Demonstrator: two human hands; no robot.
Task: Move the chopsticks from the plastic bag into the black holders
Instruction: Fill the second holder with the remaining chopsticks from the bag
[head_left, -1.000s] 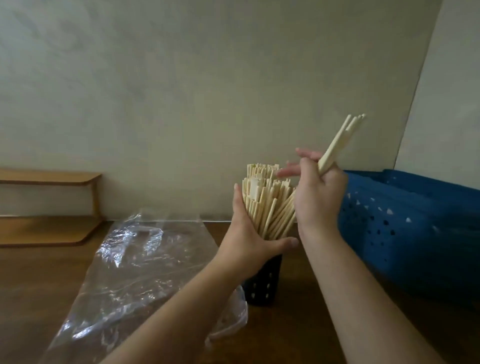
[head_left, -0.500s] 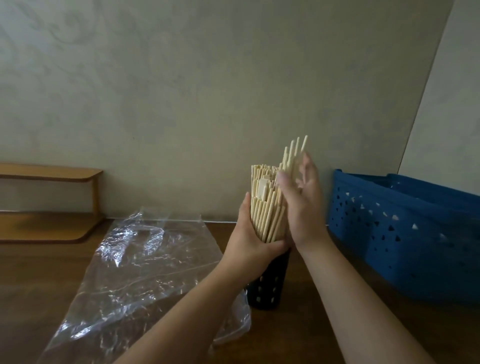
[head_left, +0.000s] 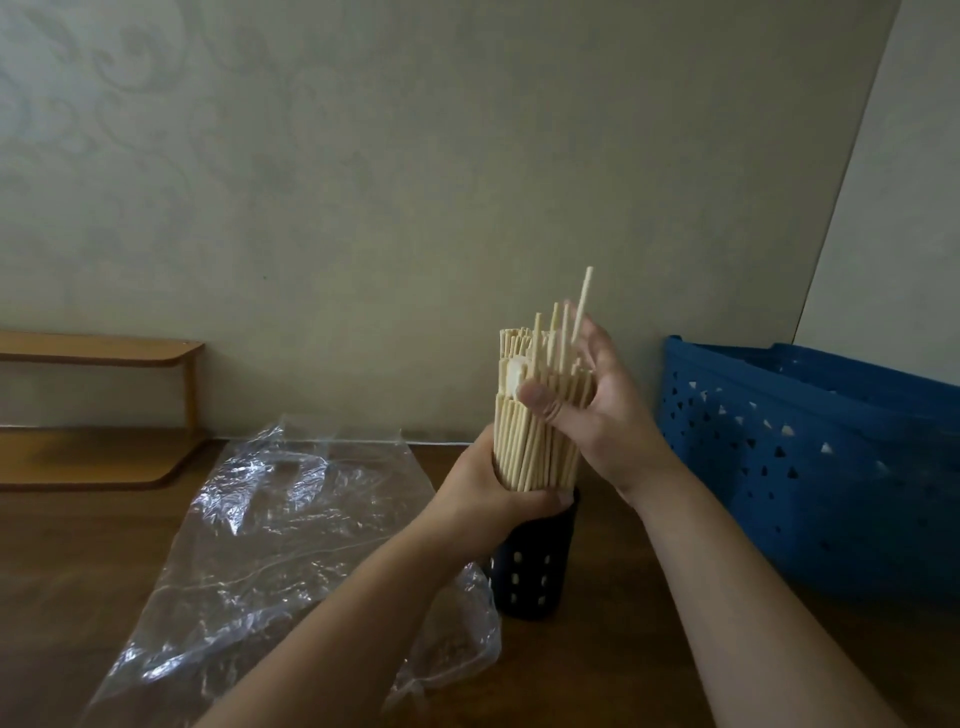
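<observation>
A thick bundle of pale wooden chopsticks (head_left: 530, 441) stands upright in a black perforated holder (head_left: 535, 566) on the brown table. My left hand (head_left: 488, 493) wraps around the bundle's lower part at the holder's rim. My right hand (head_left: 597, 415) presses on the bundle's right side, thumb across its front, with several chopsticks (head_left: 563, 338) sticking up higher between its fingers. The clear plastic bag (head_left: 270, 525) lies flat and crumpled to the left of the holder; I see no chopsticks in it.
A blue perforated basket (head_left: 810, 457) stands at the right against the wall. A low wooden shelf (head_left: 93, 353) sits at the far left. The wall is close behind the holder. The brown table (head_left: 623, 675) extends toward me.
My right hand brought its few chopsticks from tilted out at the right to upright against the bundle, and they now stand in it. The left hand slid down toward the holder's rim.
</observation>
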